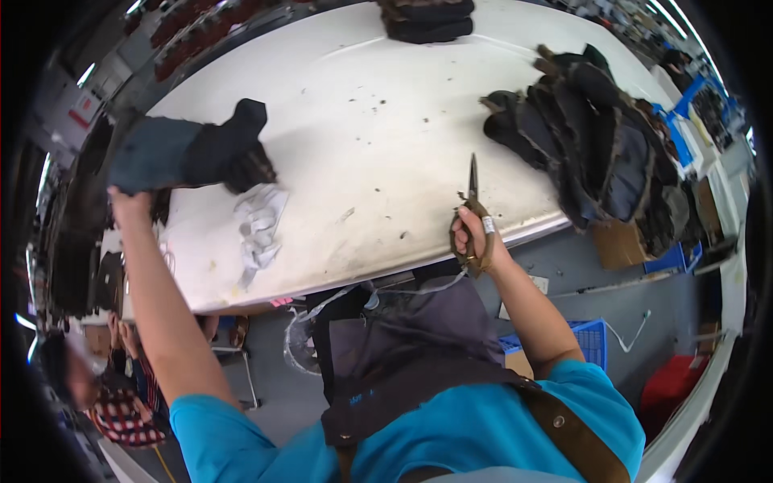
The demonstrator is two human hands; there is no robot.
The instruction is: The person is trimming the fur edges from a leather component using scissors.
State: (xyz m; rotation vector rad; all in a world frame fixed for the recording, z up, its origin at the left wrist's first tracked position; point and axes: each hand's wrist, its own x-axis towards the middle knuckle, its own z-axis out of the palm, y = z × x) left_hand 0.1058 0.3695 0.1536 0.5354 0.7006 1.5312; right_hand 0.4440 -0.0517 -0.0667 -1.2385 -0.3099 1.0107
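Observation:
My left hand (130, 208) is stretched out to the far left and closed on the edge of a dark boot-shaped piece (189, 149), blue-grey at one end and black at the other. That piece is tilted over the left end of the white table (322, 233). In my right hand (480, 238) is a pair of scissors (473, 189), gripped by its wrapped handles, with the blades closed and pointing away from me. Just right of the held piece lies a crumpled white cloth (259, 229).
A big heap of dark fuzzy-edged pieces (592, 137) covers the table's right end. Another dark stack (427, 20) stands at the far edge. A blue crate (592, 342) is below on the right. At lower left sits a person in a checked shirt (121, 414).

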